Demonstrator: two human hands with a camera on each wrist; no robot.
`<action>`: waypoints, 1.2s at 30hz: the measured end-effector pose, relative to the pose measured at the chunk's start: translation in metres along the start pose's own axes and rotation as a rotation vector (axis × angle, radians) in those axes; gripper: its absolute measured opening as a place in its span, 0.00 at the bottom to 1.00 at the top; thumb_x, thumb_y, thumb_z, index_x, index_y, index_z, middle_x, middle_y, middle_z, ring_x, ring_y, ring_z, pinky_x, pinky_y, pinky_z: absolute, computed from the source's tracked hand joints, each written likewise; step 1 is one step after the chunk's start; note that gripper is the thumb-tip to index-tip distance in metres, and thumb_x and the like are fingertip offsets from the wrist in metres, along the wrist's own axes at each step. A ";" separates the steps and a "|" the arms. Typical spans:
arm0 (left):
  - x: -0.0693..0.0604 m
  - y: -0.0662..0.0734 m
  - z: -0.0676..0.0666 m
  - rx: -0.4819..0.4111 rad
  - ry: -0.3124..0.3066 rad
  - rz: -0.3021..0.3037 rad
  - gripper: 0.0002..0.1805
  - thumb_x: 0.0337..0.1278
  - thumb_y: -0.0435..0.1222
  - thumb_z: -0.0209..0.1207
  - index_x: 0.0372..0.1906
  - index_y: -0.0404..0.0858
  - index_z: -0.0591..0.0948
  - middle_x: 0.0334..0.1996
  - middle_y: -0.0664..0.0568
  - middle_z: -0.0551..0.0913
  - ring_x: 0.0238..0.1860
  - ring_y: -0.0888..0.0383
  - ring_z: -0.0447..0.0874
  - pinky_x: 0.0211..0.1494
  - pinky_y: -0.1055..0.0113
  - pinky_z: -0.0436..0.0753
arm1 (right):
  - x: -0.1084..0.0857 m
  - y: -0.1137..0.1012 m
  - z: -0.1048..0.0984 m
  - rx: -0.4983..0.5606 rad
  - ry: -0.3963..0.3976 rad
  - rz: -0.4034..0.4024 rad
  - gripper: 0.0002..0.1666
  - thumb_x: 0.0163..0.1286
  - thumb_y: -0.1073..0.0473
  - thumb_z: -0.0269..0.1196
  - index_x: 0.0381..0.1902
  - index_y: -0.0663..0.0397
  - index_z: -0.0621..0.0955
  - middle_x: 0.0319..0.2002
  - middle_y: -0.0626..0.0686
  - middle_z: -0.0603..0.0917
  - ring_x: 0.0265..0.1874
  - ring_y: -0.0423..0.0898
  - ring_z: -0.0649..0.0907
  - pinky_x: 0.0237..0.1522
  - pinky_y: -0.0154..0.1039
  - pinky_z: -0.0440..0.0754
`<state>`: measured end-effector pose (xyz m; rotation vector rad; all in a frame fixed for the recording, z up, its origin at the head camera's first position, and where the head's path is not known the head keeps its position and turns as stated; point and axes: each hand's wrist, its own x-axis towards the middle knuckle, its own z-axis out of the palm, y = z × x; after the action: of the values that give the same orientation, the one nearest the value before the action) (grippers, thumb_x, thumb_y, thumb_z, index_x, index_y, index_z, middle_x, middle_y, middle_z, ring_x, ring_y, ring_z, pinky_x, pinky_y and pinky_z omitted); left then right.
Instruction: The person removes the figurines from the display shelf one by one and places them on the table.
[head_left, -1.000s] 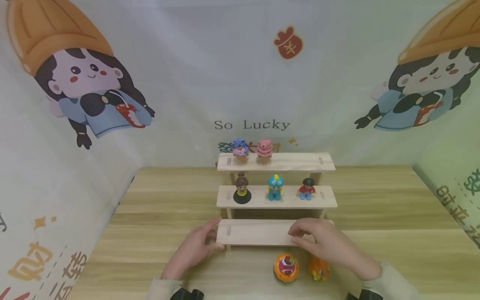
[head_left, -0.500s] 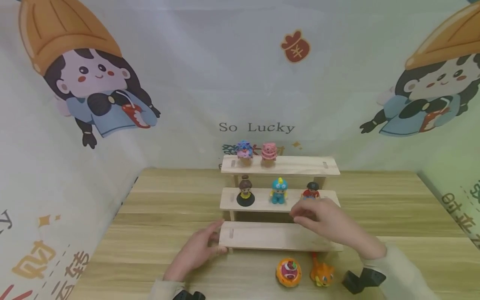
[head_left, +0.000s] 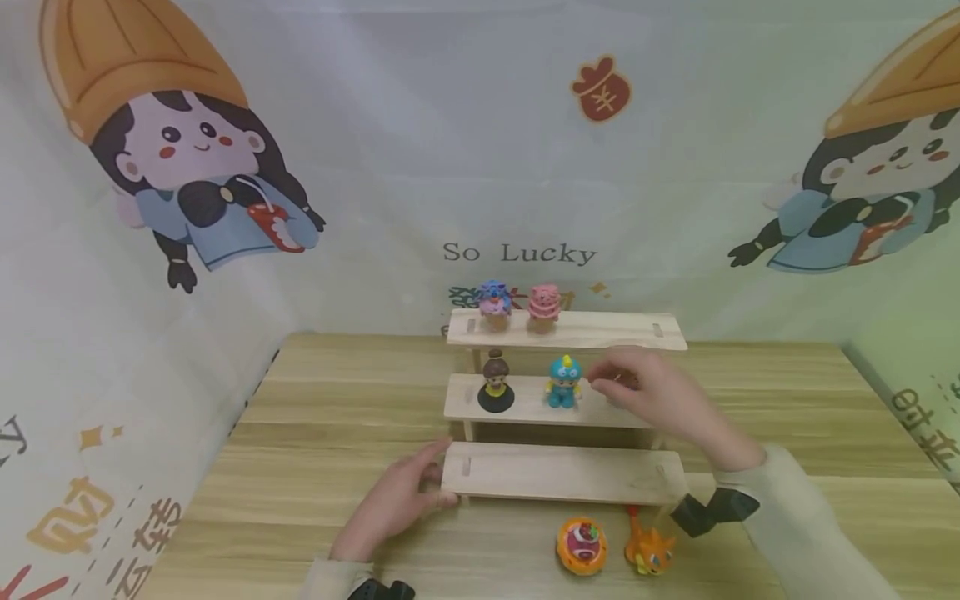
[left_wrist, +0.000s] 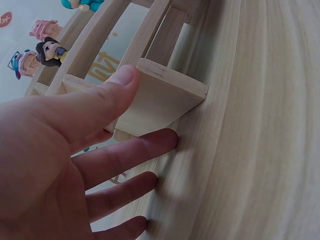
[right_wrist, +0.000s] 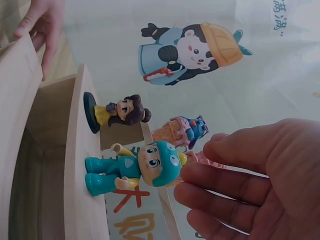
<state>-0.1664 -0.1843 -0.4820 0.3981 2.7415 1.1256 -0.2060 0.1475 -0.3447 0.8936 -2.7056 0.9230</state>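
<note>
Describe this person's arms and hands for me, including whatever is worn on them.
The left hand and the right hand are both bare, with no gloves. Long, off-white fabric sleeves cover the forearms, ending near the wrists. Angular black devices sit at both wrists. No cables or markings show on the sleeves.
</note>
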 end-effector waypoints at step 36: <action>-0.001 0.002 -0.002 -0.026 -0.018 -0.011 0.44 0.45 0.43 0.69 0.69 0.37 0.65 0.45 0.43 0.85 0.48 0.46 0.83 0.61 0.40 0.71 | 0.083 0.013 -0.001 0.131 0.009 0.252 0.34 0.64 0.55 0.65 0.65 0.56 0.69 0.64 0.58 0.73 0.65 0.57 0.70 0.68 0.54 0.65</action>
<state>-0.1660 -0.1847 -0.4794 0.3871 2.7072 1.1473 -0.2816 0.1156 -0.3245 0.5732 -2.8223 1.1603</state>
